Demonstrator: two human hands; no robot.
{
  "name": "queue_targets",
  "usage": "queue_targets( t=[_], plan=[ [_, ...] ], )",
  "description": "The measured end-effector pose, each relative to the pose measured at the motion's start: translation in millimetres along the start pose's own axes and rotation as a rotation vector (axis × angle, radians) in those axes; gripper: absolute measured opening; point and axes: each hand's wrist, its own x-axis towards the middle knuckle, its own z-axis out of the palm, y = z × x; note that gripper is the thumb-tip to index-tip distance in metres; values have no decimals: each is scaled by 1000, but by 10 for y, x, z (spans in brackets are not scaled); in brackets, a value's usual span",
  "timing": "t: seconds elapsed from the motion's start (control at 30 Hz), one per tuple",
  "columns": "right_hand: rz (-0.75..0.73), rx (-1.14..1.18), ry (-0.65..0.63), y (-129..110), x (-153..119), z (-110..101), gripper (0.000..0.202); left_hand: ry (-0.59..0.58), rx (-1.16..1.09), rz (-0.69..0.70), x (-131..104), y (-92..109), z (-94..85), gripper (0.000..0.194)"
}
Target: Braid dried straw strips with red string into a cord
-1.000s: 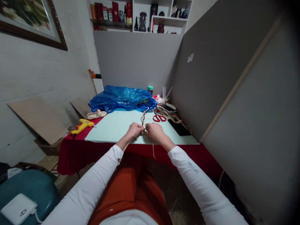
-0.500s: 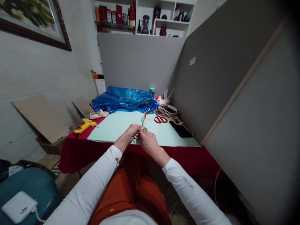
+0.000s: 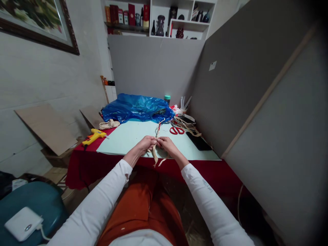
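My left hand (image 3: 148, 142) is closed, pinching a braid of pale dried plant strips at the front of the light green mat (image 3: 123, 138). Close beside it, my right hand (image 3: 166, 143) grips strips of the same braid. Loose strip ends (image 3: 154, 156) hang below the fingers over the mat's front edge. The braid's upper part (image 3: 158, 130) runs away from me across the mat, with something red along it. What lies right between the fingertips is hidden.
Red-handled scissors (image 3: 176, 131), loose strips (image 3: 188, 125) and a black tablet-like slab (image 3: 198, 141) lie to the right. A blue plastic bag (image 3: 138, 107) covers the back. At left are a yellow glue gun (image 3: 94, 136) and a woven slipper (image 3: 109, 124).
My right hand has moved slightly up and to the right, turning outward. The strip ends now show hanging below the hands. My left hand stays almost in place.
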Motion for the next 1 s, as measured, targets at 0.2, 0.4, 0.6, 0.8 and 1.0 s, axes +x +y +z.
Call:
queue_targets(
  t=[0.2,0.4,0.6,0.8,1.0],
  plan=[
    [-32,59,-23,41,-10,-37,33,37,88,22,-21,26,13,8],
    [-4,111,-103,3,-35,-113,28,78,181,39,-17,30,11,3],
    [41,104,-84,32,4,-115,19,198,350,95,-7,9,-3,6],
    [26,96,35,117,35,-32,13,403,586,231,-78,-68,73,5],
    [14,114,130,116,7,28,9,501,762,245,-72,79,61,6]
  ],
)
